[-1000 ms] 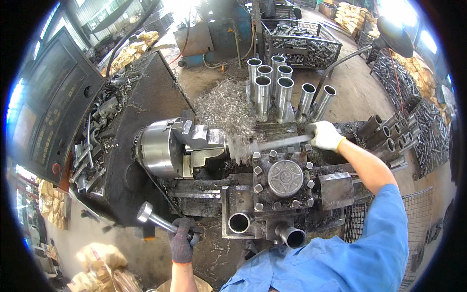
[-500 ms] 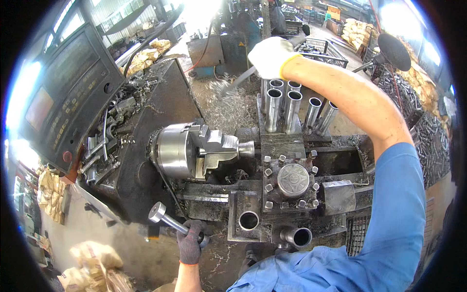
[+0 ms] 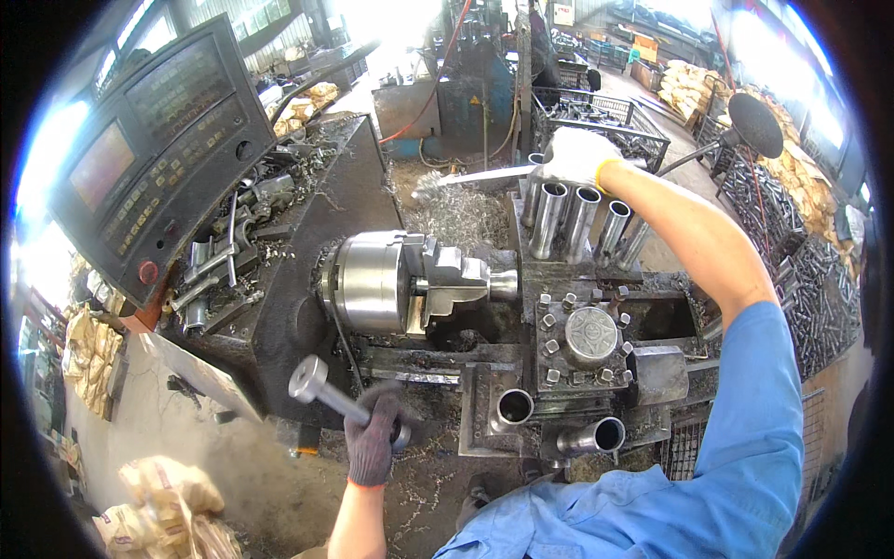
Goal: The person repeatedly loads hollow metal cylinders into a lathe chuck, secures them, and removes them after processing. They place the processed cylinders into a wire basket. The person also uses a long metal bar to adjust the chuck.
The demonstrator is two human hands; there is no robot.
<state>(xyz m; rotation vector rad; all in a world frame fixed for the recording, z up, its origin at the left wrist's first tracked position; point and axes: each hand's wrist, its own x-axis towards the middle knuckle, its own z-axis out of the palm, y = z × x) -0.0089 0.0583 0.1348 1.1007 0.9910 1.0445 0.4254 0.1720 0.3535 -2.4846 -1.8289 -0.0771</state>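
My left hand [image 3: 372, 438], in a dark grey glove, is closed round a metal shaft with a wide disc-shaped head [image 3: 308, 379], held in front of the lathe. My right hand [image 3: 575, 158], white-gloved, reaches over the machine and grips a long pale-handled brush-like tool [image 3: 489, 174]; its grey end hangs over a heap of metal shavings [image 3: 461, 216]. Between the hands sits the lathe chuck [image 3: 368, 284], its jaws round a short steel workpiece [image 3: 503, 285]. Just below my right hand stand several steel tubes [image 3: 548, 224].
Right of the chuck is the square tool post [image 3: 590, 335] with bolts round it. Two tubes, one upright [image 3: 514, 407] and one tilted [image 3: 594, 436], are at the near side. A control panel [image 3: 154, 158] stands left; a round lamp-like disc [image 3: 755, 125] is at right.
My right hand has moved right and lower, and its tool lies nearer level. My left hand still holds the shaft, moved slightly. The whole view has shifted, with the machine farther right.
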